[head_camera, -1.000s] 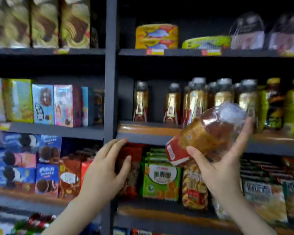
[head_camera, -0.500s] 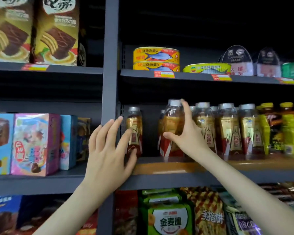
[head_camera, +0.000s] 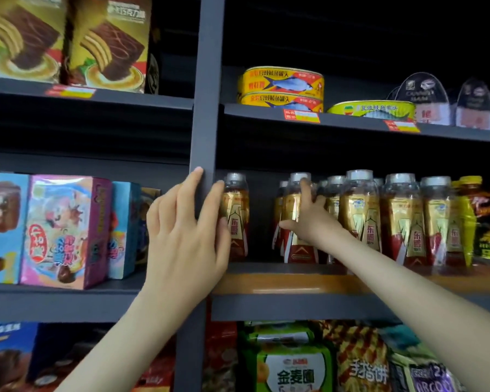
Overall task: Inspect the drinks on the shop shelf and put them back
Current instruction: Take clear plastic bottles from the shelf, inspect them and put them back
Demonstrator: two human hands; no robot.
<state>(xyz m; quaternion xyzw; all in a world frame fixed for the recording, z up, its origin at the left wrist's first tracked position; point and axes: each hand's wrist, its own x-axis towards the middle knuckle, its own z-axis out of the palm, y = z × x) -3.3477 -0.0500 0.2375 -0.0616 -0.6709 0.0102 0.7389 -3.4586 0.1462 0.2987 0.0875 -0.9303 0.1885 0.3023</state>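
Several amber drink bottles [head_camera: 362, 216] with gold and red labels and silver caps stand in a row on the middle shelf [head_camera: 294, 281]. My right hand [head_camera: 309, 222] grips one such bottle [head_camera: 297, 250], which stands upright at the left end of the row; the thumb crosses its front and the index finger points up along its neck. One more bottle [head_camera: 236, 219] stands alone further left, a gap between it and the row. My left hand [head_camera: 181, 236] lies flat with straight fingers against the grey shelf post [head_camera: 207, 108], its thumb beside that lone bottle.
Yellow fish tins [head_camera: 280, 86] sit on the shelf above. Biscuit boxes [head_camera: 65, 230] fill the left bay. Yellow-green bottles [head_camera: 481, 222] stand at the right end of the drink row. Snack bags [head_camera: 292, 369] hang below.
A second ago my right hand held the bottle tilted in front of the shelf. It has since stood it upright on the shelf and pushed it further back. My left hand rose to the post.
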